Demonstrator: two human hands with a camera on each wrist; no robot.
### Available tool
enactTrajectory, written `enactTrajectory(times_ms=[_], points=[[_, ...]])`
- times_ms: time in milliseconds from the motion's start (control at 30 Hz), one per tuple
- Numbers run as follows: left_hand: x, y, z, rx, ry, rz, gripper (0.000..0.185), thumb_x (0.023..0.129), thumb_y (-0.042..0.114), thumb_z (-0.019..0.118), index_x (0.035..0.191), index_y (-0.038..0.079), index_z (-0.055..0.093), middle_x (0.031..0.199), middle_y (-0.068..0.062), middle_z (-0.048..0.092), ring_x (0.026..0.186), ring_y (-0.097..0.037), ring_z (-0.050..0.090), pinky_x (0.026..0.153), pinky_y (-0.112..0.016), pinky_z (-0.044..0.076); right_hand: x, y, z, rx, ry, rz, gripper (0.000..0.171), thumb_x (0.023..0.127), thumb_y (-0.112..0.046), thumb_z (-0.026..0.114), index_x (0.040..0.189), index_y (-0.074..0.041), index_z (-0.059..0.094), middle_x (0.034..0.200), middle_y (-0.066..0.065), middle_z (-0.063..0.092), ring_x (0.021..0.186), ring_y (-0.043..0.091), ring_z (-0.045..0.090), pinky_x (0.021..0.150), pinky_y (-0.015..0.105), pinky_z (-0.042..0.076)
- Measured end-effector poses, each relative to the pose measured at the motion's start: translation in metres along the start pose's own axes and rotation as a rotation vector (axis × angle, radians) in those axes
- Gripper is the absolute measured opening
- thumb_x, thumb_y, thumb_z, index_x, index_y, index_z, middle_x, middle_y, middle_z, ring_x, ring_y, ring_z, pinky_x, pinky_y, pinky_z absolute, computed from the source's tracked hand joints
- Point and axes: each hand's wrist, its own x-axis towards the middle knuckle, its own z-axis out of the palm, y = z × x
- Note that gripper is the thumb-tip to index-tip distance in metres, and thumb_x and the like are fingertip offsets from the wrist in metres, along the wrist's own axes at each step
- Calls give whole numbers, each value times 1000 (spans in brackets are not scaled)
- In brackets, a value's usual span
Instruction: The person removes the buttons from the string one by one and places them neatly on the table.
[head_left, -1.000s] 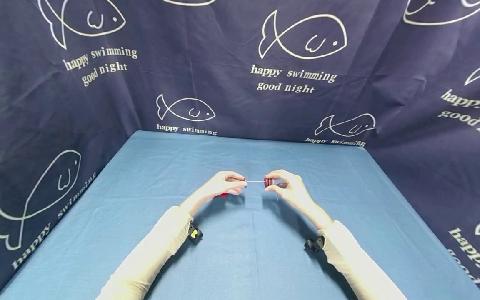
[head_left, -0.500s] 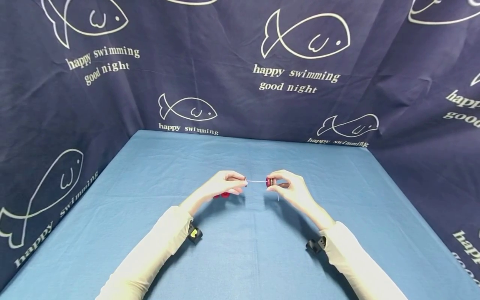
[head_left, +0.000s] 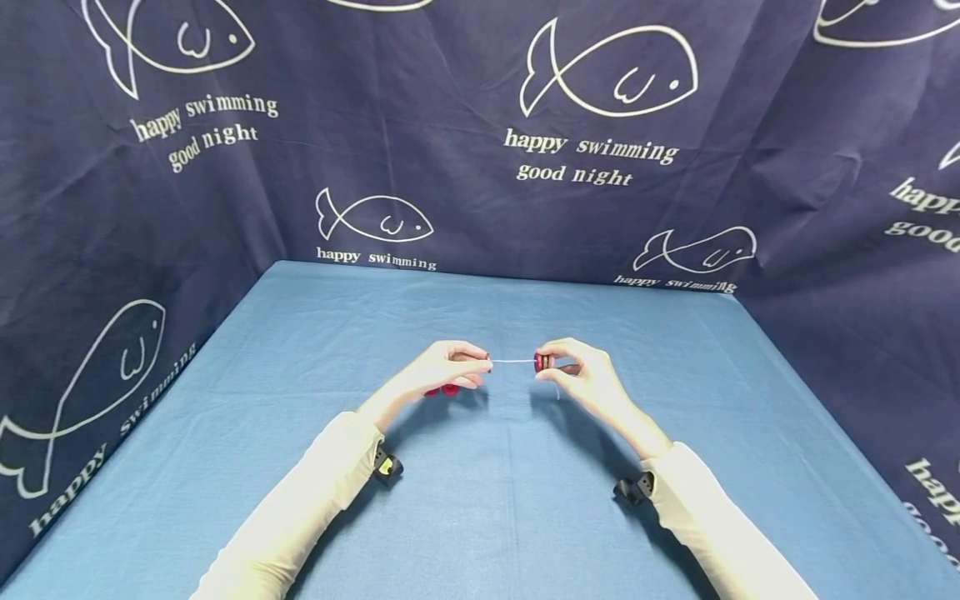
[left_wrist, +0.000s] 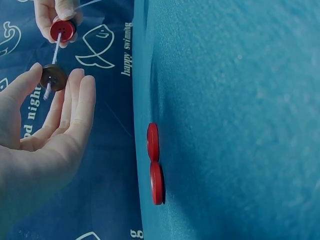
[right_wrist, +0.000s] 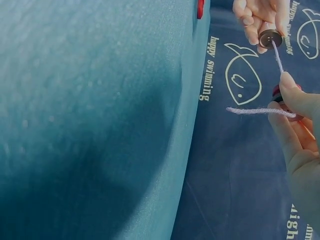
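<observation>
Two buttons are already carried on the white string: a dark brown button is pinched at the fingertips of the left hand, and a red button is pinched by the right hand. The string is stretched between the hands, which are held near each other but apart, just above the blue tablecloth. From the right wrist view a loose end of the string is seen poking out past the right fingers, so the red button appears to be threaded through. Both hands are closed on their buttons; nothing is let go.

Two more red buttons are left lying on the cloth, touching each other, under and just beside the left hand. By that count the stringing is judged to be about halfway done, with these two unthreaded.

Behind the table, a dark blue curtain printed with white fish and lettering is hung on all sides.
</observation>
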Motion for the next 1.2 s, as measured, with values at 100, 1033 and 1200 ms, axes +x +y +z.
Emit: enactTrajectory(times_ms=[100, 1033, 1200], points=[[0, -1, -1, 2, -1, -3, 39, 88, 12, 65, 121, -5, 55, 115, -21, 64, 100, -40, 63, 79, -33, 55, 0, 0, 0, -3, 0, 3, 29, 72, -1, 78, 98, -5, 69, 88, 7, 67, 79, 2, 57, 70, 20, 55], [-2, -8, -6, 38, 12, -10, 39, 87, 16, 67, 121, 0, 57, 112, -19, 67, 96, -32, 67, 82, -38, 54, -2, 2, -2, 0, 11, -16, 29, 71, 0, 78, 98, -3, 69, 87, 8, 67, 78, 5, 57, 70, 19, 54], [-3, -10, -8, 23, 18, -10, 41, 86, 16, 67, 122, -1, 57, 111, -16, 68, 96, -32, 67, 81, -37, 54, -2, 3, -2, 4, 6, -10, 29, 72, 0, 78, 99, -3, 68, 88, 8, 67, 79, 4, 57, 70, 20, 54]])
